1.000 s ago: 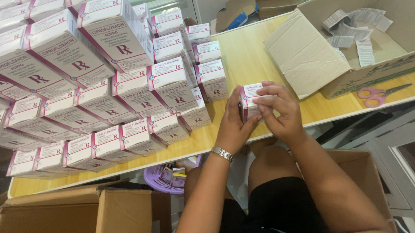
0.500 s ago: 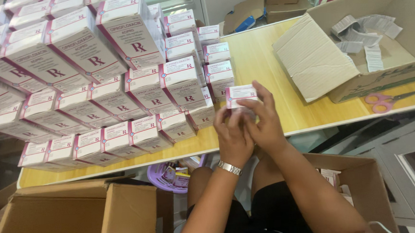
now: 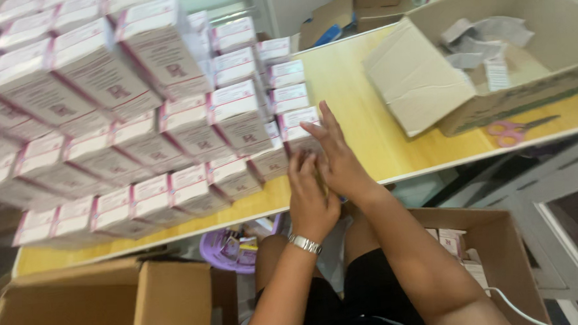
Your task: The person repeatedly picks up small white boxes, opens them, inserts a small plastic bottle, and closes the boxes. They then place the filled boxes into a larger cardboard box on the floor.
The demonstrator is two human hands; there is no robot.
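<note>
My right hand is stretched flat, fingers apart, its fingertips on a small white-and-pink carton at the right end of the stacked cartons. My left hand, with a metal watch on its wrist, is raised just beside it, pressed against the right hand. Its fingertips point at the lower cartons of the stack. Its back faces me, so its palm is hidden. The stack covers the left half of the yellow wooden table, several layers high.
An open cardboard box with paper leaflets stands on the table at right, pink-handled scissors in front of it. Below the table are a brown box at left, a purple basket, and a box with cartons at right.
Both hands carried the small carton up and left from the table edge to the right end of the stack. The right hand's fingers have spread out flat.
</note>
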